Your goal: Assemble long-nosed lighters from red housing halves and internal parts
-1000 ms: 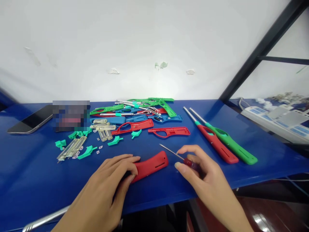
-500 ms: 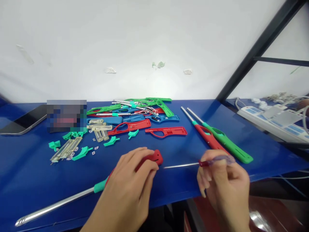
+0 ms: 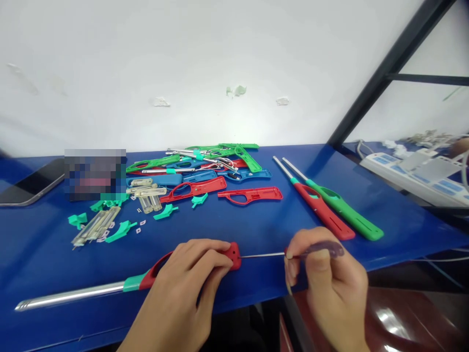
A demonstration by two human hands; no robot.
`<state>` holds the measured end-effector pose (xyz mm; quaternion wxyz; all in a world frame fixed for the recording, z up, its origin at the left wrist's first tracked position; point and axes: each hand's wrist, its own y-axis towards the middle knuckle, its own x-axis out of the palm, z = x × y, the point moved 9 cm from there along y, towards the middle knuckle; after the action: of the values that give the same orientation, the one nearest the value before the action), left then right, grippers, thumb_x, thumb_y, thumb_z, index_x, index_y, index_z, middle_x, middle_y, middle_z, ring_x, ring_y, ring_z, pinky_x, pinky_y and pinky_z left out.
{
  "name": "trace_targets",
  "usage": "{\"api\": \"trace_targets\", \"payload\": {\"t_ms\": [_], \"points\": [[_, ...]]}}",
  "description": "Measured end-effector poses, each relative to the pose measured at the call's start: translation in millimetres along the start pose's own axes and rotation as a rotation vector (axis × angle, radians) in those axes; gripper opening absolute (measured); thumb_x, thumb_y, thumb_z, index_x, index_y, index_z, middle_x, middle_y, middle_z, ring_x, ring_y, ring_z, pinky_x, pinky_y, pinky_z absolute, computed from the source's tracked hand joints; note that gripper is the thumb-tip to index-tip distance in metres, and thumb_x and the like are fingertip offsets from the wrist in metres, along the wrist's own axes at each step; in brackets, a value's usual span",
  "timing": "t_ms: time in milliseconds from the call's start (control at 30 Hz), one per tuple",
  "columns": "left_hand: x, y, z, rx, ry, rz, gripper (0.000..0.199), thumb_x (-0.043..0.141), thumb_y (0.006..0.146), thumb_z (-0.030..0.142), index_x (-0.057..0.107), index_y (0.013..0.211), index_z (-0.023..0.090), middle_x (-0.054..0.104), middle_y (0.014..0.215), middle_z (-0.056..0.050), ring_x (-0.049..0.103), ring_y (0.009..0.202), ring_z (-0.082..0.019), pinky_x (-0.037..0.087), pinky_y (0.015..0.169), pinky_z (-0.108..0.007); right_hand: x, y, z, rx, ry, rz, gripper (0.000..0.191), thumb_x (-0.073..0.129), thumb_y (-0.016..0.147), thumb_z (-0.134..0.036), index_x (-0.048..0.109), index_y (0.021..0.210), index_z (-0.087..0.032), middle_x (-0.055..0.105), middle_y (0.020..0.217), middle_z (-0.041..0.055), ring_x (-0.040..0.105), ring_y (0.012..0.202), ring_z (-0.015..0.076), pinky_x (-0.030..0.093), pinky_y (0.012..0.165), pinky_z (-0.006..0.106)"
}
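Observation:
A red lighter [image 3: 233,256] with a teal collar and a long metal tube lies near the table's front edge, its tube pointing left. My left hand [image 3: 186,288] is wrapped over its handle, leaving the butt end bare. My right hand [image 3: 326,278] grips a screwdriver [image 3: 324,250] with a purplish translucent handle. The thin shaft points left, and its tip meets the butt end of the red lighter. Behind my right hand, a whole red lighter [image 3: 322,210] and a green lighter [image 3: 342,211] lie side by side.
Opened red, blue and green casings [image 3: 252,194] are heaped at the back middle. Clear fuel tanks [image 3: 98,226] and teal triggers [image 3: 120,231] lie to the left. A phone [image 3: 32,182] rests at the far left. White power strips [image 3: 417,178] stand beyond the black frame at right.
The screwdriver has moved left, bringing its tip to the lighter's end. The lighter in my left hand has turned and sits more level. The view has shifted slightly.

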<state>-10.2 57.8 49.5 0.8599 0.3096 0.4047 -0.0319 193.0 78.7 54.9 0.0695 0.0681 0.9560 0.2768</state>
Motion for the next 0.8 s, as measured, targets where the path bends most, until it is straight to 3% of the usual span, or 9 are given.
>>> {"api": "trace_targets", "payload": {"t_ms": [233,433,567,700,800], "points": [[-0.7,7,4,0.008,-0.022,0.013,0.025,0.054,0.104,0.006,0.065,0.103,0.029,0.077,0.108,0.006,0.073,0.102,-0.014,0.057,0.090,-0.027,6,-1,-1,-0.055,-0.094,-0.073,0.033,0.054,0.111,-0.041,0.064,0.084,-0.024,0.056,0.062,-0.0051,0.051,0.049,0.0083,0.042,0.047,0.022],[-1.7,8,3,-0.013,-0.025,0.028,0.025,0.052,0.104,0.007,0.064,0.099,0.028,0.077,0.105,0.006,0.074,0.096,-0.014,0.057,0.084,-0.029,-1,-3,13,0.090,0.059,-0.003,0.033,0.051,0.112,-0.039,0.064,0.086,-0.023,0.053,0.061,-0.0051,0.050,0.046,0.0081,0.040,0.042,0.020],[-0.1,6,2,-0.016,-0.040,0.025,0.024,0.052,0.105,0.007,0.064,0.100,0.028,0.077,0.106,0.005,0.074,0.098,-0.014,0.058,0.087,-0.029,4,-2,12,0.113,0.109,-0.020,0.032,0.054,0.111,-0.041,0.064,0.087,-0.023,0.052,0.063,-0.0047,0.050,0.047,0.0077,0.040,0.043,0.020],[-0.3,6,-2,-0.032,-0.061,0.011,0.022,0.055,0.105,0.010,0.066,0.101,0.028,0.076,0.111,0.004,0.074,0.101,-0.013,0.059,0.089,-0.026,7,-3,12,0.167,0.322,0.015,0.038,0.050,0.112,-0.046,0.062,0.084,-0.023,0.046,0.064,-0.0055,0.045,0.045,0.0076,0.035,0.039,0.020],[-1.9,7,-3,-0.033,-0.050,-0.005,0.019,0.057,0.105,0.014,0.067,0.105,0.029,0.077,0.112,0.004,0.074,0.101,-0.013,0.061,0.088,-0.026,10,-5,14,0.174,0.315,0.006,0.036,0.052,0.111,-0.045,0.063,0.085,-0.022,0.047,0.066,-0.0050,0.047,0.048,0.0075,0.038,0.042,0.020]]}}
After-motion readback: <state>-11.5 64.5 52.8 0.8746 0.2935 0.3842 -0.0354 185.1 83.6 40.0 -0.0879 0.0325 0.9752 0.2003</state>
